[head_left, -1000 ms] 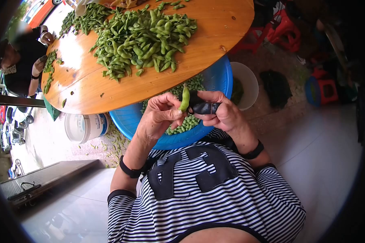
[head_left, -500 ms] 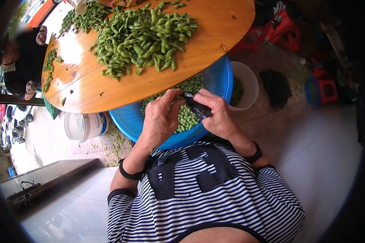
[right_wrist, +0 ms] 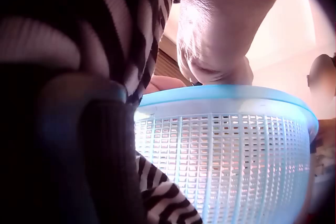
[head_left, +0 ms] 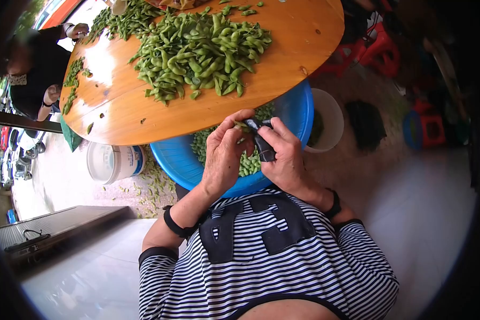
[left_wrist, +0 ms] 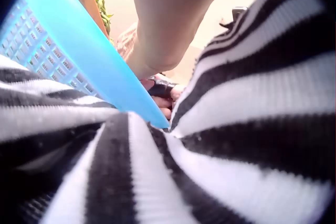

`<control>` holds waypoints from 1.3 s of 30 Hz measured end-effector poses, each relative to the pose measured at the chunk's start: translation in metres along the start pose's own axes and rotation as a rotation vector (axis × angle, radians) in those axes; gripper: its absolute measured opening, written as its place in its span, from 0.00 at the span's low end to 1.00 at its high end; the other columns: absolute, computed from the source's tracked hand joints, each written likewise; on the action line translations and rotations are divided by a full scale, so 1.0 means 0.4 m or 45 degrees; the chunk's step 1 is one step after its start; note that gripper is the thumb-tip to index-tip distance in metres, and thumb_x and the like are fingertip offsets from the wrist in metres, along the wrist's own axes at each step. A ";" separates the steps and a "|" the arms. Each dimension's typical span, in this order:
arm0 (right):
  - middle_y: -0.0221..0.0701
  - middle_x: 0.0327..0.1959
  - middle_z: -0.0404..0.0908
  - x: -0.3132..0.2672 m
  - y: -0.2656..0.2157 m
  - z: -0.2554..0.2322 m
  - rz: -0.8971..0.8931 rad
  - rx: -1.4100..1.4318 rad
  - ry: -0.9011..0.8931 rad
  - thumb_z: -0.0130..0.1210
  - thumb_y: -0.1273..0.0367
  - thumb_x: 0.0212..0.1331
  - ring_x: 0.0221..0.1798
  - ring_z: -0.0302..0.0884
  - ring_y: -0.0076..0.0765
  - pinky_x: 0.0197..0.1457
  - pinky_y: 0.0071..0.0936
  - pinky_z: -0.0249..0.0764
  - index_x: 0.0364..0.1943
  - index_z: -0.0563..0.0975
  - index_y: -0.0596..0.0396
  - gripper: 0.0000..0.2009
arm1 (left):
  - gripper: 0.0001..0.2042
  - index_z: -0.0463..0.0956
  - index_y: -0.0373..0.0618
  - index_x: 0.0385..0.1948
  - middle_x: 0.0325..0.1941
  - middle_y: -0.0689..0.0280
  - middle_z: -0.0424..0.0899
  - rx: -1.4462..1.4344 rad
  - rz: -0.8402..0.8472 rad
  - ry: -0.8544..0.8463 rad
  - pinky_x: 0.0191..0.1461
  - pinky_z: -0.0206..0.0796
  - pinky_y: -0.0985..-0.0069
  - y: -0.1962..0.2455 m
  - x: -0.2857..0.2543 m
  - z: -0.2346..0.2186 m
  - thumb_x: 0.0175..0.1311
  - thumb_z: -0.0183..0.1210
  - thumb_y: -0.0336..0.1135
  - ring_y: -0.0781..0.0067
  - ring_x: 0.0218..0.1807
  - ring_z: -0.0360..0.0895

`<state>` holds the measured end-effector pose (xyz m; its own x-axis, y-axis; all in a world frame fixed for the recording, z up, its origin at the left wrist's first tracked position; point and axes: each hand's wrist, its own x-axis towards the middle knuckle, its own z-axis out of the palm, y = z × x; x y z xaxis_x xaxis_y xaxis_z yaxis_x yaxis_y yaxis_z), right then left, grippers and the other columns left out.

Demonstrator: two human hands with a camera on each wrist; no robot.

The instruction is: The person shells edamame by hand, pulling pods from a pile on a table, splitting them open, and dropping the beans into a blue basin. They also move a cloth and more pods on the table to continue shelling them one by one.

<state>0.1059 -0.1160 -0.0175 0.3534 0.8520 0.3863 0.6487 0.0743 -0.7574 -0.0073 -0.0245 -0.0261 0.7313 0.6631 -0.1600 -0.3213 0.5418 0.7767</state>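
Over the blue basket [head_left: 162, 154], the left hand [head_left: 223, 152] pinches a green soybean pod [head_left: 241, 125] between thumb and fingers. Most of that pod is hidden by the fingers. Close against it, the right hand [head_left: 284, 157] has its fingers curled, with black coverings [head_left: 265, 148] at thumb and finger, and its tips meet the pod's end. Shelled green beans [head_left: 249, 164] lie in the basket below. In the left wrist view, a black covering [left_wrist: 163, 87] shows between fingers past the basket rim. The right wrist view shows mostly the basket wall [right_wrist: 220, 150] and a forearm.
A wooden table [head_left: 186, 120] overhangs the basket and bears a large heap of pods [head_left: 202, 53]. White buckets [head_left: 114, 162] stand at left and right [head_left: 328, 120]. Scattered shells [head_left: 154, 184] litter the floor. Another person [head_left: 34, 64] sits across at far left.
The pod, held upright in plain sight a second ago, is now mostly covered by the fingers as both hands close in. The head view has shifted slightly. The other person's hands have moved.
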 end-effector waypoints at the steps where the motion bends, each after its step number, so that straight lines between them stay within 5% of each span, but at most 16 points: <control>1: 0.42 0.35 0.66 -0.001 -0.002 0.004 -0.011 0.007 0.001 0.54 0.86 0.36 0.33 0.72 0.54 0.33 0.38 0.69 0.41 0.74 0.63 0.20 | 0.15 0.71 0.36 0.53 0.43 0.63 0.79 0.007 0.010 0.003 0.37 0.66 0.80 -0.003 0.000 0.000 0.67 0.45 0.30 0.78 0.33 0.71; 5: 0.45 0.37 0.65 -0.009 -0.003 0.014 -0.065 -0.065 0.039 0.55 0.85 0.34 0.35 0.73 0.56 0.34 0.40 0.71 0.43 0.73 0.63 0.23 | 0.17 0.70 0.37 0.52 0.47 0.62 0.78 -0.122 0.048 -0.003 0.38 0.65 0.80 -0.006 0.000 0.016 0.68 0.43 0.35 0.79 0.35 0.71; 13: 0.45 0.37 0.67 -0.010 0.000 0.016 -0.079 -0.035 0.099 0.56 0.85 0.32 0.37 0.73 0.54 0.36 0.39 0.72 0.42 0.74 0.65 0.23 | 0.18 0.69 0.38 0.55 0.51 0.62 0.75 -0.308 0.032 0.035 0.61 0.59 0.73 -0.010 0.003 0.046 0.67 0.46 0.38 0.69 0.55 0.70; 26: 0.43 0.37 0.68 0.000 -0.017 0.005 -0.110 -0.038 0.178 0.56 0.84 0.34 0.36 0.73 0.51 0.37 0.37 0.72 0.44 0.75 0.63 0.23 | 0.18 0.69 0.37 0.52 0.50 0.63 0.75 -0.432 0.025 -0.147 0.63 0.58 0.72 -0.027 0.005 0.036 0.69 0.47 0.40 0.70 0.55 0.69; 31: 0.36 0.31 0.69 0.011 0.002 0.001 -0.011 0.240 0.135 0.50 0.85 0.41 0.33 0.72 0.40 0.33 0.30 0.69 0.45 0.76 0.63 0.21 | 0.18 0.70 0.35 0.52 0.48 0.64 0.76 -0.164 -0.025 -0.138 0.53 0.67 0.70 0.001 0.008 0.005 0.69 0.45 0.39 0.70 0.48 0.73; 32: 0.36 0.31 0.69 0.014 0.009 -0.001 -0.009 0.239 0.132 0.50 0.85 0.41 0.33 0.72 0.40 0.33 0.30 0.69 0.45 0.76 0.63 0.21 | 0.16 0.70 0.35 0.51 0.43 0.64 0.78 -0.128 -0.037 -0.108 0.41 0.69 0.75 -0.001 0.012 -0.011 0.70 0.44 0.37 0.73 0.37 0.74; 35: 0.29 0.28 0.70 0.015 0.041 -0.017 0.164 0.545 -0.055 0.44 0.85 0.47 0.27 0.67 0.26 0.25 0.22 0.64 0.45 0.76 0.65 0.18 | 0.15 0.70 0.34 0.50 0.36 0.64 0.77 0.362 -0.091 -0.108 0.30 0.62 0.81 0.025 0.012 -0.019 0.68 0.41 0.31 0.79 0.26 0.69; 37: 0.25 0.28 0.69 0.014 0.061 -0.035 0.679 1.591 -0.287 0.40 0.82 0.52 0.23 0.59 0.16 0.20 0.15 0.56 0.42 0.76 0.67 0.16 | 0.14 0.70 0.34 0.50 0.35 0.64 0.78 0.400 -0.085 -0.127 0.26 0.61 0.83 0.031 0.014 -0.031 0.71 0.43 0.32 0.81 0.23 0.67; 39: 0.24 0.26 0.69 0.018 0.059 -0.039 0.706 1.664 -0.281 0.39 0.79 0.55 0.21 0.54 0.12 0.18 0.12 0.49 0.41 0.76 0.68 0.15 | 0.11 0.72 0.36 0.46 0.36 0.62 0.80 0.302 -0.217 -0.147 0.25 0.59 0.83 0.056 0.014 -0.034 0.71 0.47 0.34 0.79 0.25 0.69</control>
<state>0.1343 -0.1160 -0.0243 0.1628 0.9806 -0.1095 -0.6508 0.0233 -0.7589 -0.0188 -0.0016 -0.0179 0.8306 0.5024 -0.2403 -0.0486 0.4952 0.8674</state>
